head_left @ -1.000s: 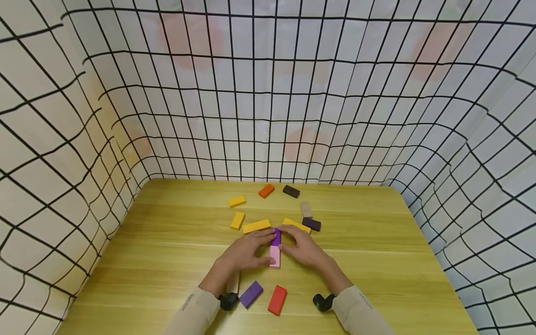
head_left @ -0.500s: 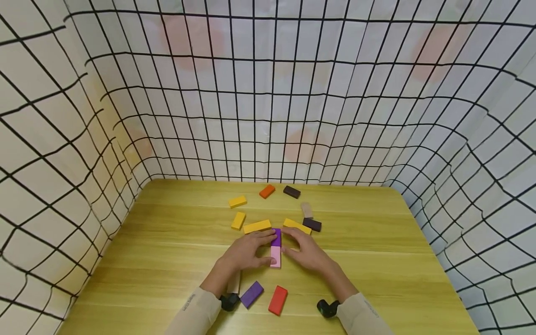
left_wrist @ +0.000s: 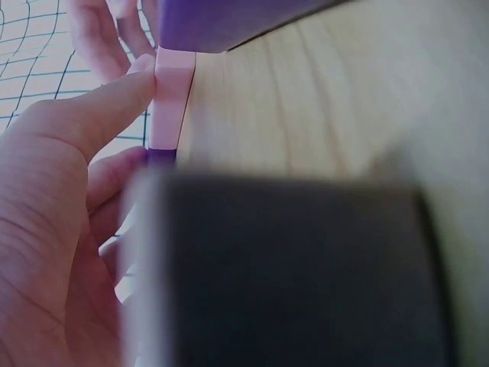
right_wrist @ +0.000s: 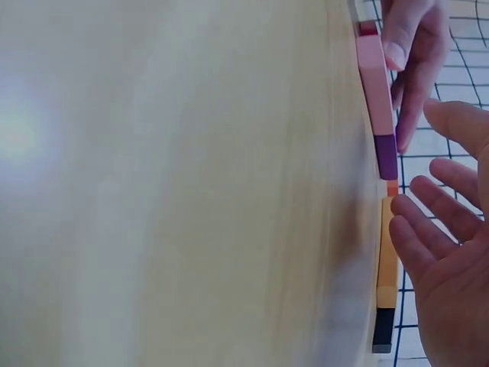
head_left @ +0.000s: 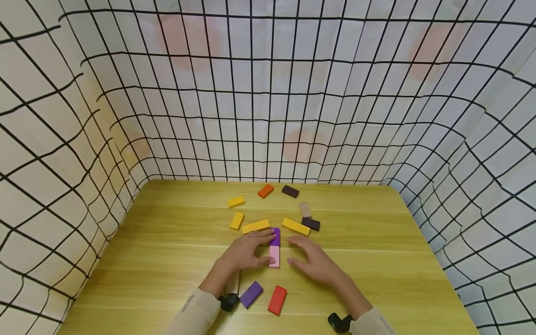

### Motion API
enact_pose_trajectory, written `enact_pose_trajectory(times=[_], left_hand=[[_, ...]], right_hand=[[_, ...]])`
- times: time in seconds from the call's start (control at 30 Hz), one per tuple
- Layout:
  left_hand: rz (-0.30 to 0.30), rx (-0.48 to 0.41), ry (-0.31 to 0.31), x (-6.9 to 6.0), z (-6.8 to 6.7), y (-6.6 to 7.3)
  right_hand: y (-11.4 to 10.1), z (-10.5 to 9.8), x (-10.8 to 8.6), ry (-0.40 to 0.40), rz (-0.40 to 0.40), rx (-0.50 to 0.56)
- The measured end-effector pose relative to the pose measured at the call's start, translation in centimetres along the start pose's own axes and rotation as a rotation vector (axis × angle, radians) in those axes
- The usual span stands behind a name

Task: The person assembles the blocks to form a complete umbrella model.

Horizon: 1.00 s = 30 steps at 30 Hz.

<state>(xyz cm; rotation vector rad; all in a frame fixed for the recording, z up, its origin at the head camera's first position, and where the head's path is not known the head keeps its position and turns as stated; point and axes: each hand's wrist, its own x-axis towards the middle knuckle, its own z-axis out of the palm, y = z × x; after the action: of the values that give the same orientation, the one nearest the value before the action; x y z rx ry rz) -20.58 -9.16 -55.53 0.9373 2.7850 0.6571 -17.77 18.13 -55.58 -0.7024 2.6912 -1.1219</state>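
A purple block (head_left: 276, 237) and a pink block (head_left: 274, 254) lie end to end in a line on the table. My left hand (head_left: 246, 250) rests its fingertips on the purple block and its thumb on the pink one. In the left wrist view, that thumb touches the pink block (left_wrist: 171, 99). My right hand (head_left: 317, 261) holds nothing and hovers just right of the pair, apart from them, fingers loosely extended. Behind the purple block, a long yellow block (head_left: 256, 226) slants on the left and another long yellow block (head_left: 296, 226) on the right.
Nearer me lie a second purple block (head_left: 251, 294) and a red block (head_left: 277, 300). A pale block (head_left: 233, 282) is partly hidden by my left wrist. Further back are small yellow (head_left: 237, 221), orange (head_left: 265, 190), dark (head_left: 311, 224) and beige blocks (head_left: 305, 209). Black netting (head_left: 268, 121) encloses the table.
My right hand has drawn away from the purple and pink blocks, to the right and toward me. My left hand stays in place on them.
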Motion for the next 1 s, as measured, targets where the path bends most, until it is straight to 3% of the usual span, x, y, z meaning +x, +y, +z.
enact_pose_trajectory(times=[0.43,0.8,1.0], left_hand=[[-0.009,-0.016,0.005,0.0,-0.2,0.4],[-0.012,-0.036,0.016,-0.2,-0.5,0.6],[-0.016,-0.045,0.012,-0.1,-0.3,0.4]], right_hand=[[-2.2,1.2,-2.7,-0.084,-0.011,-0.013],[-3.3,3.2,-4.3,-0.085,-0.091,-0.106],[-3.1,3.3,-4.4,-0.089,-0.106,-0.088]])
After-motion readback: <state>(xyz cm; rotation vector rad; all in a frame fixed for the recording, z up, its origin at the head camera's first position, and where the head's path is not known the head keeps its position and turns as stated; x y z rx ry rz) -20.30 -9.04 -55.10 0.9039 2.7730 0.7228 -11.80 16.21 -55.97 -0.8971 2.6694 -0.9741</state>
